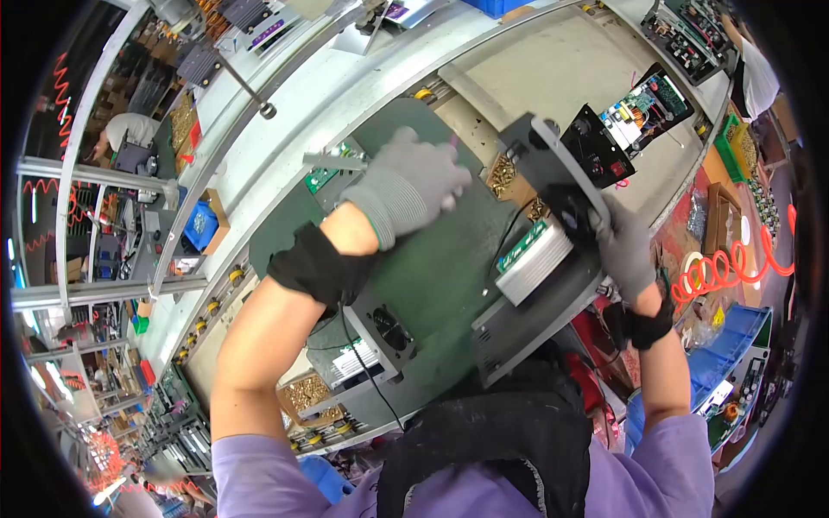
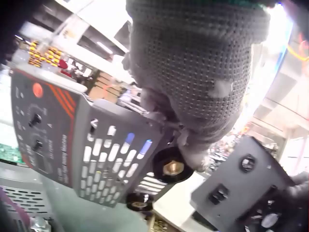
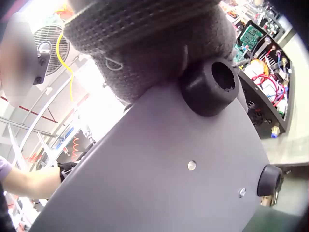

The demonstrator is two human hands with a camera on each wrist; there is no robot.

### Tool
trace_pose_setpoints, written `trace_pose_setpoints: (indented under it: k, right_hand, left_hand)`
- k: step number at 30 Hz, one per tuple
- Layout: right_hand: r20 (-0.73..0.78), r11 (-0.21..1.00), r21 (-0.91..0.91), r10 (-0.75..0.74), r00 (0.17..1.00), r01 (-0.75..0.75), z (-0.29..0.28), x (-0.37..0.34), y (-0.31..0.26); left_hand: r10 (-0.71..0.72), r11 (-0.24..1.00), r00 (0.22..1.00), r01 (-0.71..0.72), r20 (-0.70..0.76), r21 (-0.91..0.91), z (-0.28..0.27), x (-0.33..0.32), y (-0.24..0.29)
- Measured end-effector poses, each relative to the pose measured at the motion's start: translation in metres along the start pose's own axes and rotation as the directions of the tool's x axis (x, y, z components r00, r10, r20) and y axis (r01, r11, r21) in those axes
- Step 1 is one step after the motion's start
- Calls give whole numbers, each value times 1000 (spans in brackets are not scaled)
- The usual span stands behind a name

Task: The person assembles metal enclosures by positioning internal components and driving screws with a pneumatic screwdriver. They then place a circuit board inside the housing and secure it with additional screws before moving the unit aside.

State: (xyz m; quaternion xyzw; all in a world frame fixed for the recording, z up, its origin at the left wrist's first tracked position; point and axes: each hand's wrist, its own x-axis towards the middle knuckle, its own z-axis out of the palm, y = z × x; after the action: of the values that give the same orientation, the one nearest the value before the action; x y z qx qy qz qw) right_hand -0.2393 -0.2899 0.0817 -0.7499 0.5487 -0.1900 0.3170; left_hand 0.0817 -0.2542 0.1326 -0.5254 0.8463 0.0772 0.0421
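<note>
My gloved left hand [image 1: 414, 186] is over the green mat [image 1: 458, 259], its fingers curled at the edge of a grey slotted panel [image 2: 111, 152] with printed markings and knobs. A round black part [image 2: 172, 165] with a brass-coloured centre lies beside those fingertips. A green circuit board [image 1: 321, 179] shows left of that hand in the head view. My gloved right hand [image 1: 623, 246] grips a tilted dark metal casing [image 1: 561, 160] with a fan in it. Its flat grey face [image 3: 159, 159] carries black rubber feet [image 3: 210, 87]. The right fingertips are partly hidden.
A finned heatsink [image 1: 537, 263] with a board stands by the casing. Another fan unit [image 1: 389, 332] lies at the mat's near left. An opened unit [image 1: 639, 116] with wiring sits at the upper right. Screws fill a tray [image 1: 309, 395]; a red coiled hose [image 1: 734, 269] hangs at the right.
</note>
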Motion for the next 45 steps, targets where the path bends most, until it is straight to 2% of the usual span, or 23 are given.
trace_pose_setpoints:
  k: [1, 3, 7, 9, 11, 13, 14, 15, 17, 19, 21, 23, 24, 26, 30, 32, 33, 35, 36, 38, 42, 44, 45]
  right_hand:
    - [11, 1000, 1, 1, 1000, -1, 2, 9, -3]
    - [-42, 990, -89, -118, 992, 114, 7, 28, -11]
    - [76, 962, -235, -123, 990, 137, 27, 75, -22]
    - [173, 914, -362, -126, 977, 182, 37, 98, -33]
    - [218, 888, -405, -138, 966, 218, 49, 117, -42]
    - [282, 883, -403, -129, 951, 239, 56, 132, -56]
    - [319, 900, -376, -96, 943, 219, 61, 137, -60]
    - [356, 916, -350, -62, 932, 195, 66, 143, -61]
    - [346, 899, -370, -100, 933, 234, 82, 155, -56]
    - [319, 875, -413, -121, 940, 253, 91, 164, -56]
    - [361, 873, -412, -108, 926, 262, 92, 172, -59]
    - [367, 877, -420, -70, 928, 233, 94, 175, -65]
    - [368, 877, -420, -71, 927, 233, 94, 173, -70]
    - [370, 846, -457, -99, 924, 274, 93, 169, -79]
    - [400, 830, -451, -141, 906, 328, 94, 170, -85]
    - [299, 864, -403, -187, 936, 302, 93, 165, -92]
    - [303, 863, -404, -186, 935, 303, 91, 166, -95]
    - [302, 883, -354, -204, 931, 308, 90, 167, -98]
    - [304, 884, -354, -200, 932, 305, 93, 169, -97]
    - [325, 853, -311, -319, 890, 420, 104, 178, -90]
    - [453, 802, -381, -273, 849, 461, 133, 199, -85]
    - [458, 794, -386, -277, 845, 470, 131, 192, -89]
    - [458, 783, -394, -287, 841, 482, 127, 188, -92]
  left_hand:
    - [54, 994, 994, -63, 96, 89, -6, -6, 16]
    - [76, 981, 968, -115, 237, 154, -14, -21, 48]
    - [12, 989, 957, -55, 290, 139, 12, -47, 84]
    - [72, 997, 963, -70, 260, -16, 31, -55, 93]
    - [23, 999, 971, -10, 239, -53, 52, -63, 105]
    - [-88, 953, 985, 127, 147, -275, 73, -68, 116]
    - [-159, 939, 980, 188, 122, -287, 80, -68, 125]
    - [-165, 936, 978, 195, 124, -291, 85, -71, 129]
    - [-268, 900, 963, 236, -38, -367, 93, -76, 136]
    - [-298, 897, 951, 249, -83, -364, 102, -83, 140]
    - [-330, 892, 936, 265, -126, -367, 105, -84, 143]
    - [-454, 853, 877, 379, -155, -359, 102, -79, 145]
    - [-455, 853, 877, 379, -155, -359, 100, -77, 144]
    - [-560, 795, 795, 436, -234, -423, 96, -71, 142]
    - [-552, 812, 793, 439, -259, -384, 96, -73, 152]
    - [-623, 775, 690, 481, -369, -409, 105, -76, 162]
    - [-626, 773, 689, 483, -366, -412, 110, -78, 165]
    - [-686, 727, 608, 561, -399, -396, 121, -80, 167]
    - [-686, 728, 612, 560, -395, -396, 125, -80, 167]
    - [-653, 757, 631, 557, -418, -342, 129, -79, 165]
    - [-629, 778, 682, 555, -374, -296, 122, -83, 160]
    - [-657, 746, 705, 558, -266, -363, 111, -83, 161]
    - [-657, 746, 704, 557, -270, -365, 113, -82, 161]
